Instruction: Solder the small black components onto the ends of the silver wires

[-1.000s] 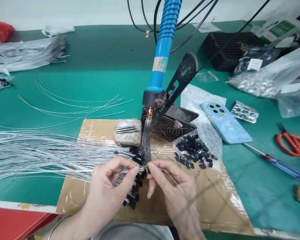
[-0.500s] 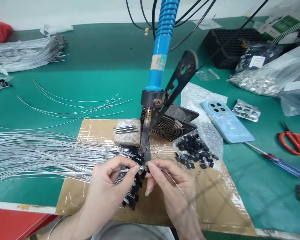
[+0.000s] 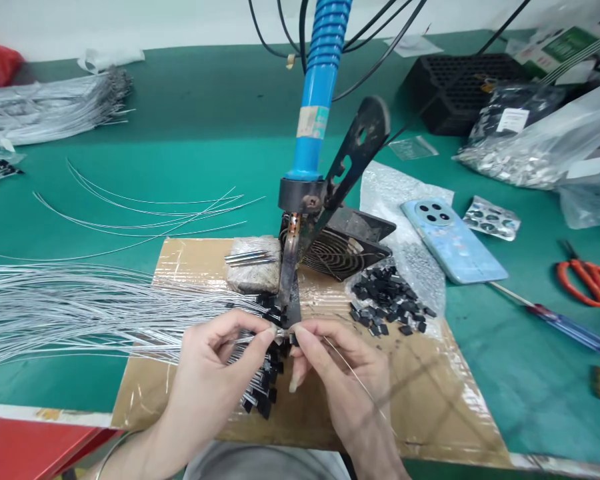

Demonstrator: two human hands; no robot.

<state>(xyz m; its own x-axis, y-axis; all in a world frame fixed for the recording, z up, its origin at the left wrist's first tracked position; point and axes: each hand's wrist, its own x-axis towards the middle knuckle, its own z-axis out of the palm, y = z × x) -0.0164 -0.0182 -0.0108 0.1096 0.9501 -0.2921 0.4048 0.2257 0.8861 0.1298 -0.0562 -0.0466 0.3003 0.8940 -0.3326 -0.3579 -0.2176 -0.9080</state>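
Observation:
Just below the tip of a blue-handled soldering iron (image 3: 313, 127), my two hands meet fingertip to fingertip. My left hand (image 3: 215, 373) is closed in a pinch on a thin grey wire, its end near a small metal piece. Pinched in my right hand (image 3: 350, 387) is a small black connector (image 3: 293, 339), held close against that metal piece; whether they touch is hard to tell. A thin solder wire (image 3: 356, 375) also runs through the right hand and trails toward the wrist. Beneath my left hand lie grey wires (image 3: 80, 313) with black connectors (image 3: 264, 400) on their ends.
Cardboard (image 3: 430, 413) covers the work spot. Behind the iron's tip are a fan (image 3: 330, 250) and a wrapped block (image 3: 254, 277). Loose black connectors (image 3: 390, 300) lie to the right, near a phone (image 3: 453, 240), a screwdriver (image 3: 570, 327) and orange-handled pliers (image 3: 587, 280).
The metal piece and the black connector shift very slightly between my fingertips. Both hands keep their pinch. The whole view moves a little.

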